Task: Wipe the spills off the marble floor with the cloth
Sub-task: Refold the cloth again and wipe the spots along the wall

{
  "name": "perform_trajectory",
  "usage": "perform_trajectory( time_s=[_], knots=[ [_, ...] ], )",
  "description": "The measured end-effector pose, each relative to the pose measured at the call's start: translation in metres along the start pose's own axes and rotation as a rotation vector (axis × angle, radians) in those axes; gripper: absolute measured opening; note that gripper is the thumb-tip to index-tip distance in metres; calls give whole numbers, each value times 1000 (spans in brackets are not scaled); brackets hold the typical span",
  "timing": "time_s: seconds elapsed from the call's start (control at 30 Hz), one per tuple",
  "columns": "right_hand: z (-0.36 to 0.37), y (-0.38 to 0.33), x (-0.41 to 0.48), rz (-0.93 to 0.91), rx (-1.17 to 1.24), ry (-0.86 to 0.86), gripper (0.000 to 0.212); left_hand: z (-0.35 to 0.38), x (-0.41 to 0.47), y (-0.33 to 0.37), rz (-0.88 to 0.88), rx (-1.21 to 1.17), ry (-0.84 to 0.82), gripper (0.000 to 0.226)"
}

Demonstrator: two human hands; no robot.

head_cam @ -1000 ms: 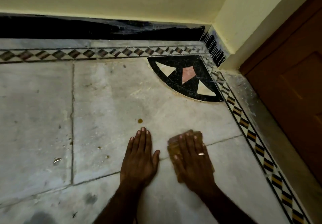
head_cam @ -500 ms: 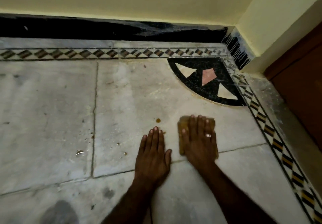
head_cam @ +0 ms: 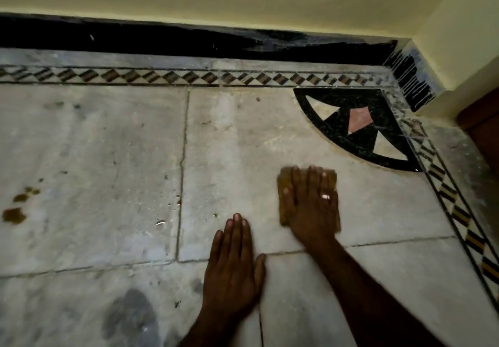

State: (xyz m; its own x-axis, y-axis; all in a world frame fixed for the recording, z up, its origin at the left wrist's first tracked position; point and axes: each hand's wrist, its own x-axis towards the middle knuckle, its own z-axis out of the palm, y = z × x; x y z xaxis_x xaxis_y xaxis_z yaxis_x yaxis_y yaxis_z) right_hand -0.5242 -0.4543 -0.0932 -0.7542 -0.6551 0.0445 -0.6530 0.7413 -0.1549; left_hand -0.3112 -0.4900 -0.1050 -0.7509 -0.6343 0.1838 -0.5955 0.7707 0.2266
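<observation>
1. Nearest, the left hand (head_cam: 232,273) lies flat on the marble floor (head_cam: 108,157), fingers straight and holding nothing, as a brace.
2. Just beyond it, the right hand (head_cam: 310,206) presses the cloth (head_cam: 282,180) down with straight fingers, short of the far right corner inlay (head_cam: 359,130).
3. Wiping is under way. Brown spills (head_cam: 13,215) lie by the left edge, so the next move likely calls for a long leftward sweep.

Right hand (head_cam: 310,207) flat on cloth (head_cam: 284,183), perhaps yellowish
</observation>
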Motion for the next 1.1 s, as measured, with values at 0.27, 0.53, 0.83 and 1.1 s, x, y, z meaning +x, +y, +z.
perform_trajectory(
  time_s=[0.27,0.53,0.83,1.1],
  knots=[
    [8,-66,-72,-481,-20,19,61,-16,-16,-52,-125,84,-3,64],
    [23,-137,-40,-338,41,12,62,-29,-28,-87,-255,125,-44,65],
    [11,-101,-49,-409,-2,-35,60,-48,-49,-142,-367,140,-110,66],
    [20,-187,-84,-757,69,-41,56,-50,-46,-163,-370,105,-151,66]
  ],
)
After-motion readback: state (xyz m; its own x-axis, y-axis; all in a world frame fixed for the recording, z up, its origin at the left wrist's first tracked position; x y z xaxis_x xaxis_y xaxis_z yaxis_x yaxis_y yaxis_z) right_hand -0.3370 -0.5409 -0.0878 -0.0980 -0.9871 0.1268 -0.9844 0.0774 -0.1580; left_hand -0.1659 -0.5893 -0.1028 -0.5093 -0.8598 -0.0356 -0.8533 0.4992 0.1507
